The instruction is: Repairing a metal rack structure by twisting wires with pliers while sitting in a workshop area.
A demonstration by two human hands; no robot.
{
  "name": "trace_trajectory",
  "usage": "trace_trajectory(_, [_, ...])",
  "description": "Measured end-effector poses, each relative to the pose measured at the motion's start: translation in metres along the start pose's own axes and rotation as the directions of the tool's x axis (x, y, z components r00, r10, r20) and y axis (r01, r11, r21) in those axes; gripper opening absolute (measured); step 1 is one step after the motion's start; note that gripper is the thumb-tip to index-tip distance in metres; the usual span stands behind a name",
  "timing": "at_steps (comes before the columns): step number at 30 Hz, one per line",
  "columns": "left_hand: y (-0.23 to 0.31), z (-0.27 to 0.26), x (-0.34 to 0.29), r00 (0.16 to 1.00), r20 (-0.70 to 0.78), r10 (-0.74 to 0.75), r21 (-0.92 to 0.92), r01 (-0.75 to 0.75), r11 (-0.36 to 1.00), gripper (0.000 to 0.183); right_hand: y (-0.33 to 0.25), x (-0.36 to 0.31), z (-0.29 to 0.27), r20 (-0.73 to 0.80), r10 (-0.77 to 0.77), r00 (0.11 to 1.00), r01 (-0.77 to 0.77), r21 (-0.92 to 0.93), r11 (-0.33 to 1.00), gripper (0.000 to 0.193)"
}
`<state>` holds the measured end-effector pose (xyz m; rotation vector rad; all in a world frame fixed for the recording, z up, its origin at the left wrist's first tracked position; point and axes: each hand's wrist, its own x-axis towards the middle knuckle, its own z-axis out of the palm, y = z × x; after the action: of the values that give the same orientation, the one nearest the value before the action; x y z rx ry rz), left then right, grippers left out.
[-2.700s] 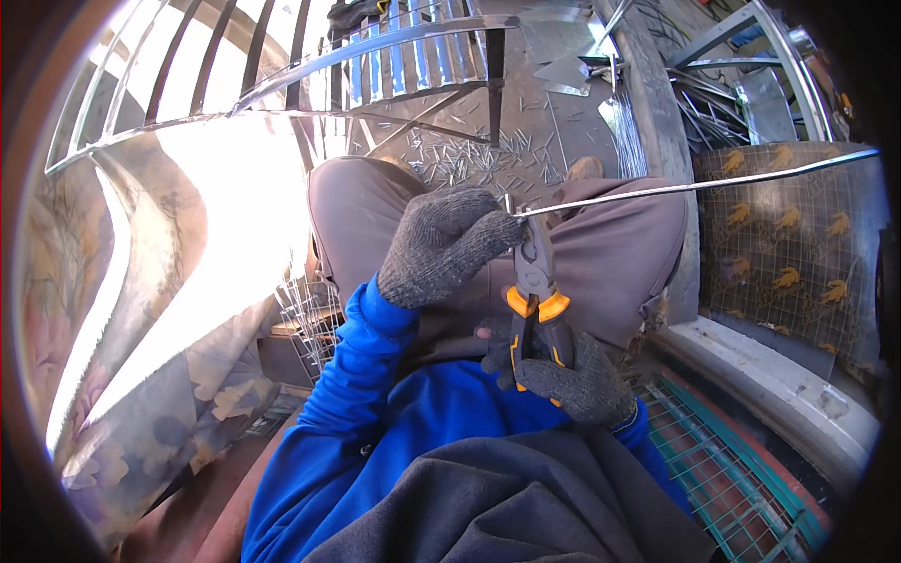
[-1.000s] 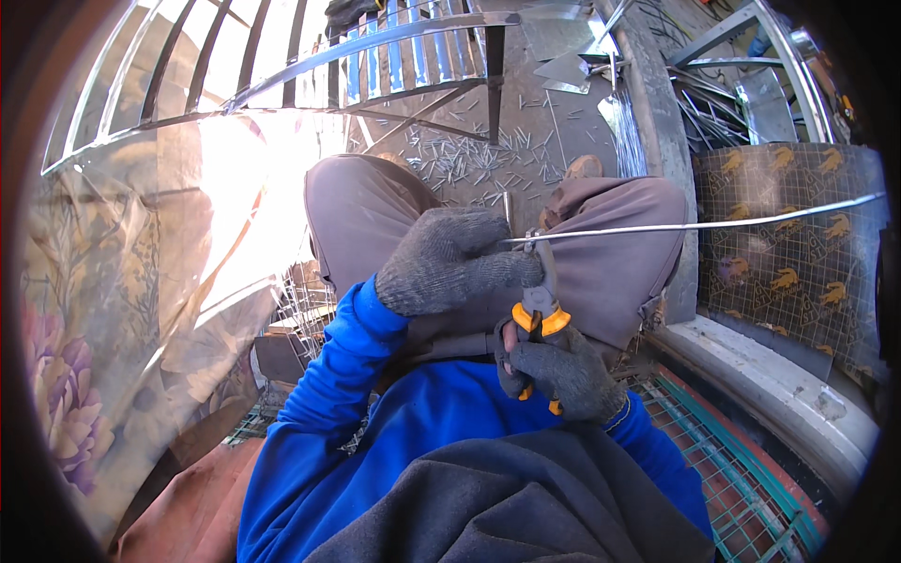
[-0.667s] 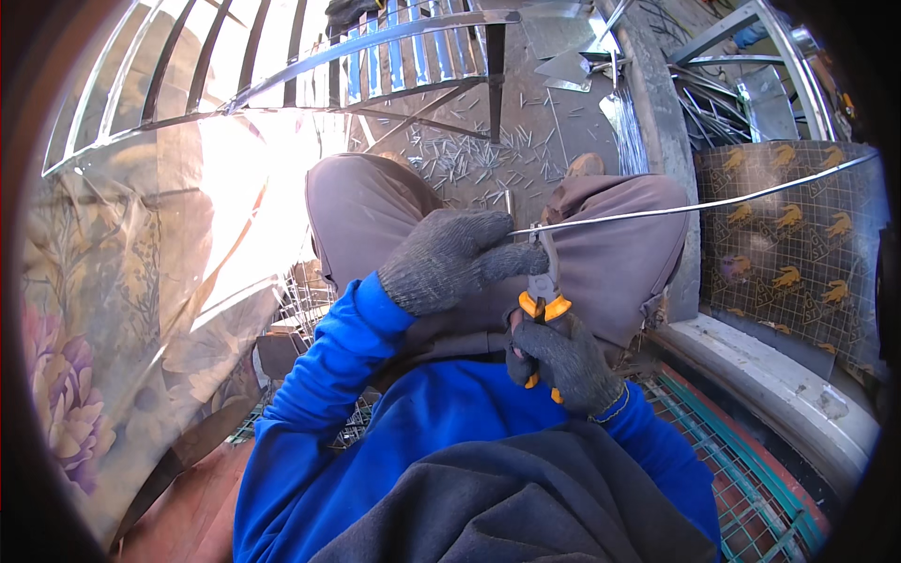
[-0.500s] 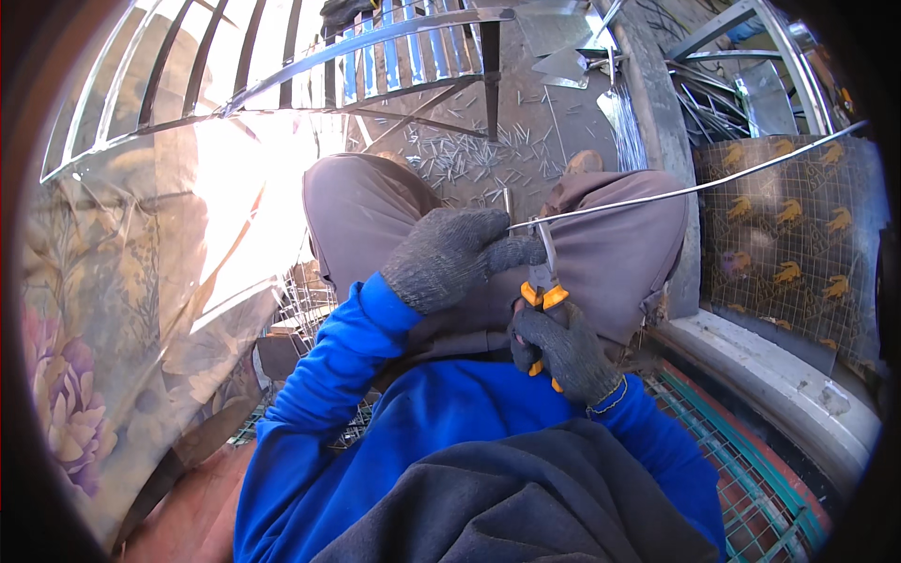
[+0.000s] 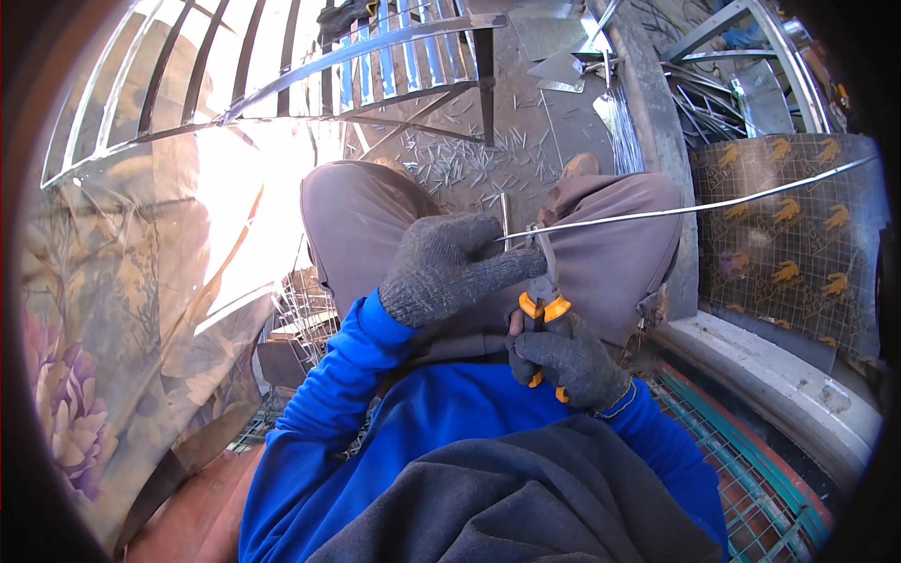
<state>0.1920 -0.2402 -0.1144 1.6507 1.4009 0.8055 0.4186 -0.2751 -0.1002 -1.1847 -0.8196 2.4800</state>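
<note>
My right hand (image 5: 574, 361), in a dark grey knitted glove, is closed round the pliers (image 5: 542, 310) with orange-and-black handles. Their jaws point away from me and meet a thin silvery wire (image 5: 648, 217). This wire comes in from the right, crosses over my right knee and ends at my left fingertips. My left hand (image 5: 436, 267), gloved alike, has its thumb stretched toward the pliers' jaws, apart from the fingers. The wire's end touches the fingertips. Just beyond them a short shiny metal rod (image 5: 505, 211) points away from me; its lower end is hidden.
Many short cut metal pieces (image 5: 460, 159) are scattered on the floor beyond my knees. A metal-barred frame (image 5: 366, 47) stands farther off. Bundled wire (image 5: 619, 122) lies at far right, near a patterned sheet (image 5: 788, 235). A floral cloth (image 5: 122, 281) spreads at left.
The wire's end has shifted slightly left through the pliers' jaws. My left fingers have spread from the thumb. My right hand still grips the pliers.
</note>
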Motion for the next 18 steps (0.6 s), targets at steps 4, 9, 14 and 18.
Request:
trace_trajectory(4, [-0.002,0.002,-0.002,1.0,-0.021,0.019,-0.025,-0.019,1.0,0.036,0.005,-0.003,0.001,0.003,-0.034,0.999,0.034,-0.026,0.999,0.019])
trace_trajectory(9, [0.009,-0.003,0.0,1.0,-0.024,0.021,-0.06,-0.022,0.998,0.032,-0.005,-0.004,0.004,0.015,-0.018,1.0,0.019,-0.053,0.998,0.023])
trace_trajectory(14, [0.002,0.0,0.0,0.998,-0.015,-0.058,-0.095,0.056,0.994,0.03,-0.001,0.0,0.011,-0.079,-0.114,0.99,0.116,0.029,0.993,0.03])
trace_trajectory(18, [0.003,-0.004,-0.002,0.999,-0.048,-0.017,-0.075,0.013,0.997,0.03,-0.001,0.001,0.008,-0.115,-0.112,0.987,0.107,-0.051,0.993,0.036])
